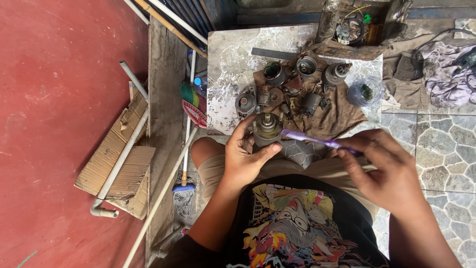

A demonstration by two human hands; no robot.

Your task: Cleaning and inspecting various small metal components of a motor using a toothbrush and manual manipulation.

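Observation:
My left hand [244,155] grips a grey, greasy motor part [267,128] upright above my lap, thumb on its near side. In my right hand [384,166] is a purple toothbrush [317,141], its bristle end touching the right side of the motor part. Just beyond lie several dismantled motor pieces [292,87] on a brown rag [342,116] that covers part of a marble slab [229,64].
A clear plastic container [366,91] stands at the slab's right. White pipes [130,144] and cardboard [115,166] lie at the left by a red floor [54,99]. A small broom [191,104] leans there. Crumpled cloth [446,69] rests on stone paving at the right.

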